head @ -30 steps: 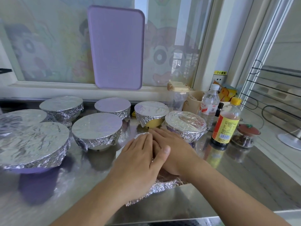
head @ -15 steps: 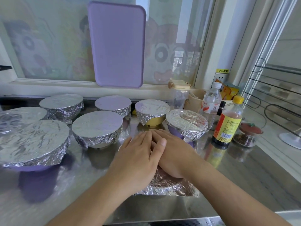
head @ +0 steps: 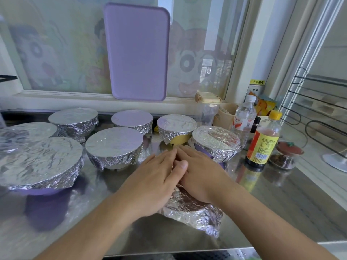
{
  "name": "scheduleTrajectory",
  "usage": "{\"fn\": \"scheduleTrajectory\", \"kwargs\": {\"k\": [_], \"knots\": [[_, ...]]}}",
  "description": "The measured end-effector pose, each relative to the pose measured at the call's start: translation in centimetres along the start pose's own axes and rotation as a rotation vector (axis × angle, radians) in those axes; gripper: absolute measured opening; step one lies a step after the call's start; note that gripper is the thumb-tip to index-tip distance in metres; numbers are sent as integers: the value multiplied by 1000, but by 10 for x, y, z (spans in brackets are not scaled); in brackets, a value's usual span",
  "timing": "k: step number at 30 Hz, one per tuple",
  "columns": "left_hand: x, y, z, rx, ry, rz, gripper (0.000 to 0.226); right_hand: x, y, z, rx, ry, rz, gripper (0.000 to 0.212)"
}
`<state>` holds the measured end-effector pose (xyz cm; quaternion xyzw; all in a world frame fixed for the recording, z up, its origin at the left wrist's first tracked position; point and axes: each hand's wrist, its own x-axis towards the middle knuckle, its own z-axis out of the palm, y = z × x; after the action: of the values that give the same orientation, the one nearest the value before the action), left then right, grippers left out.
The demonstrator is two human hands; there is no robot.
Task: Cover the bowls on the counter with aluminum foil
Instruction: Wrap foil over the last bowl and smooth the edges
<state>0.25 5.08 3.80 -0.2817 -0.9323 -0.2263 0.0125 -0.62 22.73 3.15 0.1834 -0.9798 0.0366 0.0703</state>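
Steel desk (head: 281, 199) carries eight bowls, all with foil on them. Biggest, the purple bowl (head: 37, 166) at left, wrapped, foil skirt crimped. Behind it a flat foil-topped bowl (head: 22, 132) partly cut off by the frame edge. Four more done in the back rows: grey one (head: 75, 121), centre-front one (head: 114, 147), back-centre one (head: 132, 120), yellow bowl (head: 176, 128) with foil not reaching the base. Right of it a purple bowl (head: 216, 143), wrapped. Judged: seven finished, one left in progress.

Last bowl (head: 189, 205) sits nearest the person, foil laid over the top, loose crumpled flap hanging at front right, so edges not yet tucked.

Left hand (head: 155, 177) flat, fingers straight and together, pressing the foil top. Right hand (head: 199, 173) likewise flat, fingers extended, pressing beside it; thumb of left overlaps right. Neither grips anything.

Sauce bottle (head: 262, 143) and water bottle (head: 244, 119) stand to the right, clear of the work.
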Motion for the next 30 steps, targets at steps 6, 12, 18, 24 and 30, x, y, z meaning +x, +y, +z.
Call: {"fn": "scheduleTrajectory", "kwargs": {"k": [6,12,18,24,30], "knots": [[-10,39,20,112,46,-182,106,-6,0,5,73,13,173,74],[0,22,13,166,26,-117,103,-15,-3,-6,-79,-77,139,98],[5,3,-5,143,-12,67,85,-2,13,-2,117,44,-22,52],[-1,26,10,157,164,-26,77,-10,8,13,-63,15,161,84],[-3,38,30,255,174,-163,114,-14,13,4,-11,34,123,80]]}}
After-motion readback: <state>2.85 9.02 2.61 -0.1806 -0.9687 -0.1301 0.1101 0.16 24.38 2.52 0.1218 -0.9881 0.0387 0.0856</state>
